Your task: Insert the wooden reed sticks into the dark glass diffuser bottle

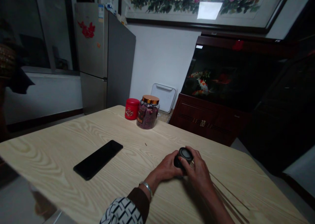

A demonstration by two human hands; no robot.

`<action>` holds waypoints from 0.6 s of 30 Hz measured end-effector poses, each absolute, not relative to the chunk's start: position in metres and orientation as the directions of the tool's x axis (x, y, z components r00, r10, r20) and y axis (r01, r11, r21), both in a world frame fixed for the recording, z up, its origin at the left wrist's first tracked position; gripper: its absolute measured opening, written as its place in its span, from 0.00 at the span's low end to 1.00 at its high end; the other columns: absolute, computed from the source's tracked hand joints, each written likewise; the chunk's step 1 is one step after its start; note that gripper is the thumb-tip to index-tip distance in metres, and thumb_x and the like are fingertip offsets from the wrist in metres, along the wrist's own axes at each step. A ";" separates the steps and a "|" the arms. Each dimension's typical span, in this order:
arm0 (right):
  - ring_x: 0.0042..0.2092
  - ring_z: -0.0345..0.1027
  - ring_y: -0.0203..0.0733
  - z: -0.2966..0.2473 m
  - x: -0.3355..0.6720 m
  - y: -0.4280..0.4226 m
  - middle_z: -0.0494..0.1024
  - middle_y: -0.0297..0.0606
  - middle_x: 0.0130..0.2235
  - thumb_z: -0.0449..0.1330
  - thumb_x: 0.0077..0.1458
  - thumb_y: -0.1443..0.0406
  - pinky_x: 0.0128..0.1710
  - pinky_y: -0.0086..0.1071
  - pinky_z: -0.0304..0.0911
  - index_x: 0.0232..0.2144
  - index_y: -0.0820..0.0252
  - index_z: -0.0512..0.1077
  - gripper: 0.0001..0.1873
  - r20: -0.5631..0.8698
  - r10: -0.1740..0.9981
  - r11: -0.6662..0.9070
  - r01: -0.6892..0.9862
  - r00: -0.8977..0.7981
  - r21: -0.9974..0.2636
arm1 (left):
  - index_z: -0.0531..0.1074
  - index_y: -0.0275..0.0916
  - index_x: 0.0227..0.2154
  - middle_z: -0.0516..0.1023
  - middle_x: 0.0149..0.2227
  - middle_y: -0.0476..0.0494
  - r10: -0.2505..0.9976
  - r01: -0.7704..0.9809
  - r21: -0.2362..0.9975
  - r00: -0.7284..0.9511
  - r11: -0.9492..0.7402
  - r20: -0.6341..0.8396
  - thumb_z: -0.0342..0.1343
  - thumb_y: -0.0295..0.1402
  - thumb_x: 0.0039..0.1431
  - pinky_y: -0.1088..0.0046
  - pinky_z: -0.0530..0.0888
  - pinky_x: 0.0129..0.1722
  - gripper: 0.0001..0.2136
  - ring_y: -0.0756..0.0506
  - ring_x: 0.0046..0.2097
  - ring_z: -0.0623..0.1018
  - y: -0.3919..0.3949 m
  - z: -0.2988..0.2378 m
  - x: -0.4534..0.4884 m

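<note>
Left hand (167, 167) and right hand (198, 173) both clenched on a small black tin (184, 157), fingers (189, 165) wrapped round its sides; it sits low at the near side of the table (49, 155) (can't tell if it touches the wood). Risks: smooth round body, so a slip of grip could drop it and send it rolling; thin sticks (228, 199) lie just beside the right hand, running toward the table corner, so a wrist sweep could scatter them or push them off. Table is pale wood-grain; phone (97, 160) lies face down or dark-side up, well left of the hands; red tin (132, 109) and glass jar (147, 112) of dried petals stand at the far edge; fridge (98, 53) behind, fish tank (221, 79) on a dark cabinet (204, 122) to the right, floral painting (194, 4) above.
</note>
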State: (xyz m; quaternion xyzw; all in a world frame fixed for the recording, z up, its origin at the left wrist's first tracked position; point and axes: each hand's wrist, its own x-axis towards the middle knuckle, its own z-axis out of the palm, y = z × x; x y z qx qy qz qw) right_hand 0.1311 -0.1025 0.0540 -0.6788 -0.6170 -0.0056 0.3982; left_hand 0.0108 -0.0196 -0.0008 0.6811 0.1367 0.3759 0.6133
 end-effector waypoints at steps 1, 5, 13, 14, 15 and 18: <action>0.52 0.69 0.52 0.054 0.131 -0.103 0.73 0.44 0.51 0.56 0.57 0.56 0.53 0.44 0.63 0.53 0.57 0.67 0.23 0.497 0.834 0.078 0.840 0.240 -0.538 | 0.69 0.34 0.48 0.76 0.42 0.43 0.639 -0.285 0.936 0.685 -0.206 0.350 0.68 0.29 0.40 0.71 0.71 0.40 0.28 0.42 0.43 0.74 -0.020 -0.001 0.012; 0.56 0.66 0.50 0.046 0.132 -0.105 0.71 0.44 0.54 0.55 0.58 0.56 0.56 0.44 0.61 0.55 0.56 0.65 0.24 0.515 0.826 0.131 0.810 0.230 -0.571 | 0.67 0.36 0.52 0.75 0.46 0.41 0.627 -0.280 0.928 0.684 -0.246 0.373 0.67 0.30 0.43 0.67 0.71 0.46 0.30 0.40 0.46 0.74 -0.022 -0.001 0.014; 0.40 0.70 0.47 0.024 0.156 -0.139 0.76 0.39 0.38 0.51 0.60 0.48 0.41 0.38 0.66 0.40 0.54 0.71 0.19 0.391 0.853 0.080 0.653 0.346 -0.753 | 0.61 0.40 0.58 0.68 0.56 0.36 0.707 0.073 0.909 0.655 -0.411 0.267 0.73 0.35 0.31 0.63 0.65 0.54 0.46 0.36 0.56 0.68 -0.022 0.007 -0.032; 0.35 0.69 0.45 0.025 0.162 -0.142 0.75 0.36 0.32 0.50 0.59 0.46 0.36 0.36 0.65 0.33 0.54 0.71 0.21 0.358 0.864 0.069 0.620 0.355 -0.781 | 0.66 0.39 0.53 0.72 0.50 0.39 0.715 0.134 0.899 0.658 -0.417 0.234 0.72 0.36 0.33 0.66 0.68 0.49 0.39 0.38 0.51 0.71 -0.022 0.010 -0.041; 0.30 0.66 0.43 0.028 0.168 -0.144 0.71 0.34 0.27 0.49 0.58 0.43 0.32 0.35 0.62 0.26 0.55 0.68 0.25 0.321 0.872 0.058 0.574 0.369 -0.817 | 0.71 0.38 0.44 0.75 0.43 0.43 0.729 0.184 0.883 0.648 -0.432 0.222 0.69 0.38 0.39 0.70 0.68 0.42 0.27 0.42 0.44 0.73 -0.023 0.015 -0.049; 0.20 0.47 0.34 0.050 0.182 -0.143 0.54 0.27 0.17 0.43 0.53 0.35 0.20 0.30 0.47 0.16 0.54 0.55 0.33 0.167 0.910 0.031 0.338 0.381 -0.941 | 0.66 0.37 0.23 0.66 0.23 0.52 0.783 0.185 0.888 0.567 -0.422 0.254 0.60 0.47 0.52 0.76 0.59 0.27 0.18 0.50 0.27 0.65 -0.027 0.037 -0.058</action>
